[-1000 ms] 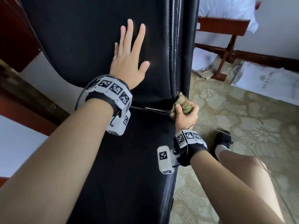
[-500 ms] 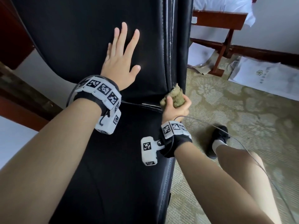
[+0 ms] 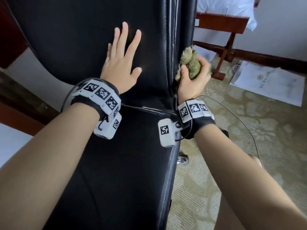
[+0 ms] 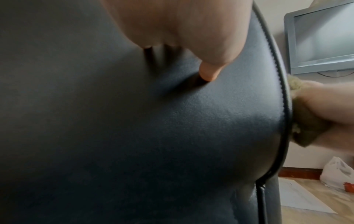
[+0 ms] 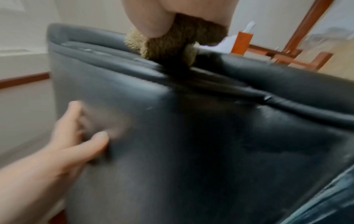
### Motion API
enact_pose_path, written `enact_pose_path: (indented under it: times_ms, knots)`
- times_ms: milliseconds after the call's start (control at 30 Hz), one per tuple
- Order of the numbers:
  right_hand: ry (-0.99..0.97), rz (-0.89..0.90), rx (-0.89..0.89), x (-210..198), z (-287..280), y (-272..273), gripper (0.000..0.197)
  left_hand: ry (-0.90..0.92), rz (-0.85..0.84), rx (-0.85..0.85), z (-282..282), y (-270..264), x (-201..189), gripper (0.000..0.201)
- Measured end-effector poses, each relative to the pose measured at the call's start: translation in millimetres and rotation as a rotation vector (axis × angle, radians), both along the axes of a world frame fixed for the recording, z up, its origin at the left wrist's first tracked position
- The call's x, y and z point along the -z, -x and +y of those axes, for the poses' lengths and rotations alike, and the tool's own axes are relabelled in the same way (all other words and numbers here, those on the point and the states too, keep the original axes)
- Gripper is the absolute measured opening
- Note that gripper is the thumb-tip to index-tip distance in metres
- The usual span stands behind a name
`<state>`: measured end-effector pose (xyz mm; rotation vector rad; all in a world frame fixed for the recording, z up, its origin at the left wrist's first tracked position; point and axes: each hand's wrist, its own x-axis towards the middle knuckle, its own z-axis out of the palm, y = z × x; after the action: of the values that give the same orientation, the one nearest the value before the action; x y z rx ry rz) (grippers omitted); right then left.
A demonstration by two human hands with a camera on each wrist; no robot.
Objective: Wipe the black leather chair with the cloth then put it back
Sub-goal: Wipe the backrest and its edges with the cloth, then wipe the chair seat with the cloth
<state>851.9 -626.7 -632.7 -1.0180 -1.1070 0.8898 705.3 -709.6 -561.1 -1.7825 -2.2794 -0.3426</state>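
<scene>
Black leather, olive cloth, patterned carpet

The chair (image 3: 69,39) is black leather with a dull sheen and pale stitching along its right edge; the cloth (image 3: 191,63) is olive-green and tan, fuzzy in texture. Both wristbands (image 3: 99,93) are black, carrying white blocks printed with black-and-white square code markers. The carpet (image 3: 249,130) is pale olive-beige with a lighter floral pattern. On it lies a white paper bag (image 3: 269,82) with a small grey flower emblem. The wooden frame (image 3: 224,24) is reddish-brown, the bedding (image 3: 224,5) over it white, the baseboard (image 3: 265,58) dark brown against a white wall.
</scene>
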Motion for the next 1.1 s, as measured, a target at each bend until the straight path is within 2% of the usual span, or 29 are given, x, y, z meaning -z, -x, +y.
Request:
enact_pose_path:
  times_ms: [67, 133, 333, 400, 500, 567, 733, 833, 933, 1000, 1100]
  knots:
    - [-0.046, -0.099, -0.002, 16.3, 4.8, -2.4, 0.037, -0.004, -0.001, 0.001, 1.0, -0.4, 0.9, 0.082]
    - [0.0, -0.159, -0.068, 36.5, 5.4, -9.3, 0.038, -0.013, -0.014, -0.003, 1.2, -2.4, 1.7, 0.081]
    - [0.464, -0.411, -0.283, 79.2, 16.1, -34.8, 0.039, -0.028, 0.005, -0.016, -4.8, -7.1, -1.5, 0.08]
    - [0.564, -0.464, -0.301, 95.8, 15.4, -47.8, 0.036, -0.067, 0.009, -0.025, -8.4, -9.2, -0.6, 0.079]
    - [0.638, -0.427, -0.295, 103.6, 1.2, -67.3, 0.037, -0.12, -0.015, -0.028, -12.3, -16.5, 2.7, 0.078]
    - [0.755, -0.371, -0.334, 109.1, -8.2, -78.1, 0.039, -0.132, -0.019, -0.024, -15.3, -20.8, 7.2, 0.077]
    - [0.839, -0.325, -0.377, 125.3, -28.4, -83.2, 0.046, -0.052, -0.008, 0.015, -42.6, -20.3, 41.7, 0.071]
    - [0.751, -0.29, -0.307, 125.1, -36.4, -73.7, 0.043, 0.129, -0.069, -0.051, -71.0, -13.9, 74.2, 0.07]
    - [0.549, -0.25, -0.186, 103.1, -28.0, -61.8, 0.043, 0.5, -0.185, -0.141, -97.7, -5.7, 107.1, 0.078]
    - [0.422, -0.235, -0.14, 81.3, -15.0, -52.3, 0.045, 0.718, -0.218, -0.135, -108.7, -2.1, 124.0, 0.084]
    - [0.287, -0.284, -0.159, 62.2, 3.5, -35.5, 0.049, 0.896, -0.228, -0.065, -110.6, -6.2, 139.2, 0.086]
